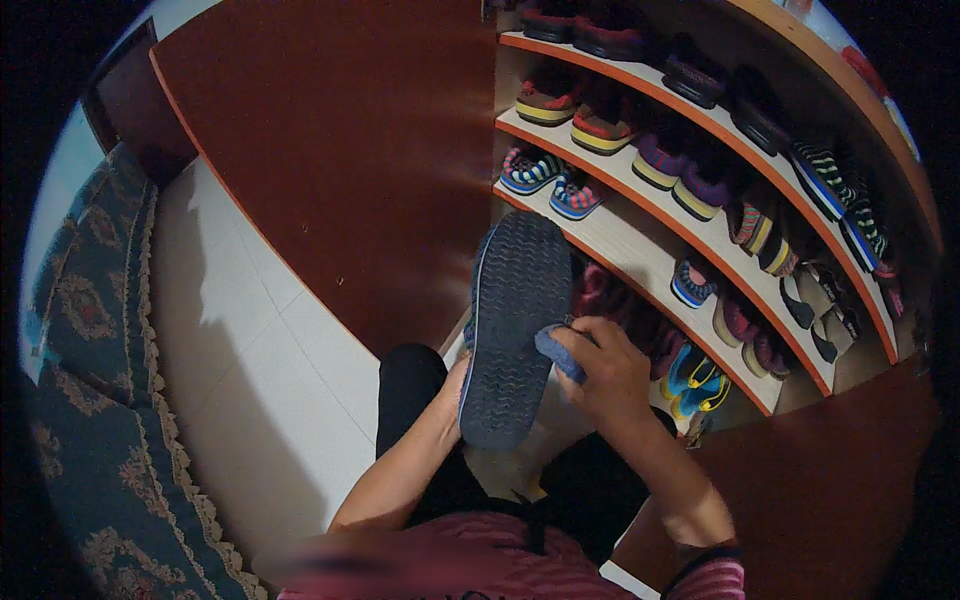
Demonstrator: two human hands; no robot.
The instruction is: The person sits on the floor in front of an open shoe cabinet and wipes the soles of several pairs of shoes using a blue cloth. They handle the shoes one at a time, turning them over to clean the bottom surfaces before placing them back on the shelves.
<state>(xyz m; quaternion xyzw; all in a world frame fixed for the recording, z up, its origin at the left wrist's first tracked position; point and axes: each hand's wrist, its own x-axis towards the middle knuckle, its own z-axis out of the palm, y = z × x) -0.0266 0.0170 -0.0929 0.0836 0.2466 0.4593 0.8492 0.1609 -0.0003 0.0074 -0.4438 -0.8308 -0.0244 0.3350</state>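
Observation:
A slipper point(517, 330) is held up with its black, wave-patterned rubber sole facing me and its toe end pointing towards the shelves. My left hand point(456, 382) grips it from behind along the left edge, so most of the fingers are hidden by the sole. In my right hand point(607, 367) is a bunched blue-grey cloth point(559, 351), pinched between thumb and fingers. The cloth lies at the right edge of the sole, near its middle. The slipper's upper is mostly hidden behind the sole.
A shoe cabinet with orange-edged shelves point(637, 259) holds several knitted slippers point(604, 127) and sandals point(825, 315). Its brown door point(337, 150) stands open at left. Further left, a patterned fabric cover point(97, 360) with lace trim hangs beside the tiled floor point(255, 360).

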